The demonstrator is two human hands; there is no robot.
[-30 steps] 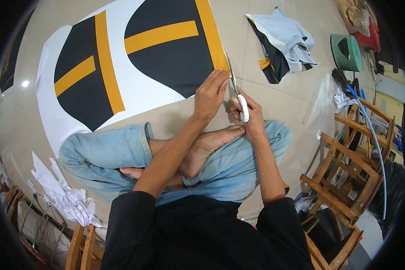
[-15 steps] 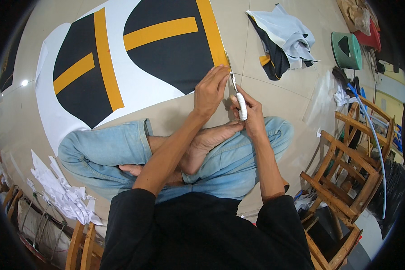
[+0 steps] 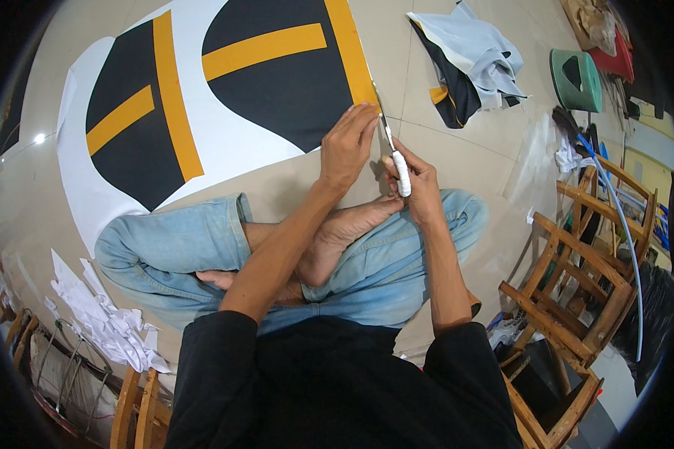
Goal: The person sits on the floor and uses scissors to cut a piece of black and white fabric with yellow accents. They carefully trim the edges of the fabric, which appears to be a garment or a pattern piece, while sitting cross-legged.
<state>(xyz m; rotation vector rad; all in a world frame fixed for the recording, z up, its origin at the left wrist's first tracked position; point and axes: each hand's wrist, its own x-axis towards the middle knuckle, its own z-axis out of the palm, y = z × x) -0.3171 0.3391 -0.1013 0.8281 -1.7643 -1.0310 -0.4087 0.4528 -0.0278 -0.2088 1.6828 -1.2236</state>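
Observation:
A large white fabric sheet (image 3: 180,105), printed with dark rounded panels and yellow bands, lies spread on the floor ahead of my crossed legs. My left hand (image 3: 347,146) has its fingers together on the sheet's near right corner, by the lower end of a yellow band (image 3: 350,56). In my right hand (image 3: 418,187) are scissors (image 3: 404,176) with white-wrapped handles. Their blades point away from me along the sheet's right edge, close beside my left fingertips. Whether the blades are parted is hard to see.
Cut grey, black and yellow fabric (image 3: 475,56) lies crumpled at the far right, near a green stool-like object (image 3: 577,81). Wooden frames (image 3: 569,277) stand to the right. White scraps (image 3: 101,314) are heaped at the left, and a wooden piece (image 3: 138,408) stands behind them.
The sheet and my left hand have shifted slightly to the left. My right hand stays nearly in place with the scissors, and more of their blades shows along the sheet's edge.

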